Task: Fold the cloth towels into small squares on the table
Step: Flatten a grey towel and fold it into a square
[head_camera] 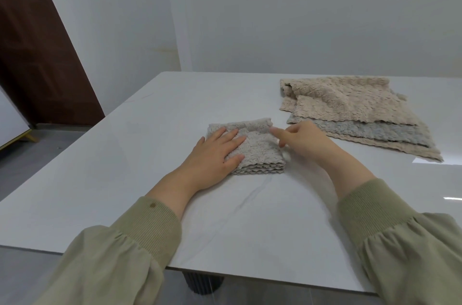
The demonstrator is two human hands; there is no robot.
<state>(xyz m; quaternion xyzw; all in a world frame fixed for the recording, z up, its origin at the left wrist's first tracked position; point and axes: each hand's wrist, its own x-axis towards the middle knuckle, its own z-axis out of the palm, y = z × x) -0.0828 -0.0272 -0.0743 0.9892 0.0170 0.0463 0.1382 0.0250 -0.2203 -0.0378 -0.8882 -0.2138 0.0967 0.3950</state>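
Left hand [215, 154] presses flat on towel [257, 152]; right hand [305, 139] at towel's right edge, pinch unclear, lower fingers hidden.

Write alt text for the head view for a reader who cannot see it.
A person's left hand presses flat on a small folded grey-beige towel on a white table, while the right hand touches the towel's right edge. A loose pile of unfolded towels lies farther back on the right.
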